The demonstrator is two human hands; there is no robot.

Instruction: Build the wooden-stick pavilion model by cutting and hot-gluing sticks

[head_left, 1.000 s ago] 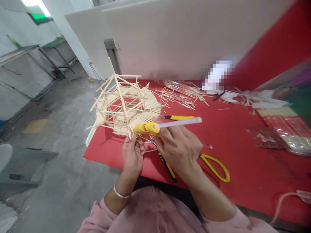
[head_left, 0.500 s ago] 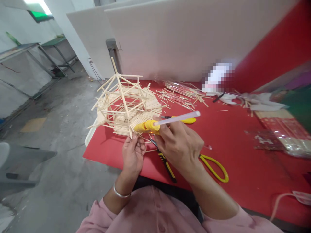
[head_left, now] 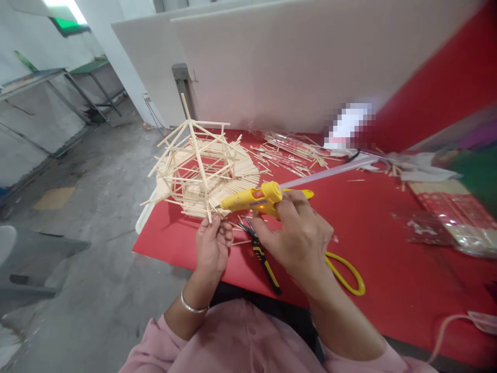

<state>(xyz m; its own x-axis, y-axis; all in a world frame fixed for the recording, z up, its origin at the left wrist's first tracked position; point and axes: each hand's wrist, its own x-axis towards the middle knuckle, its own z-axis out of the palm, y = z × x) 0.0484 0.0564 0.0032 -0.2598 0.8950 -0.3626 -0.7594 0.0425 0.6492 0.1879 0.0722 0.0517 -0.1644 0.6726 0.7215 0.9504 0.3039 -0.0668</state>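
Pale wooden-stick hexagonal framed model point(head_left: 200, 168): upright at the red table's point(head_left: 380, 248) near-left corner. Yellow glue gun point(head_left: 252, 199): near-horizontal, nozzle at the model's lower front edge, clear glue stick point(head_left: 326, 173) trailing rearward.

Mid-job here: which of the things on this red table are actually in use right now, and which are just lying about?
In use:
- glue gun, held in the right hand
- stick model, nozzle near its front edge
- left hand, fingers at the model's lower edge

Lying about:
- scissors
- pliers
- loose sticks
- plastic wrappers
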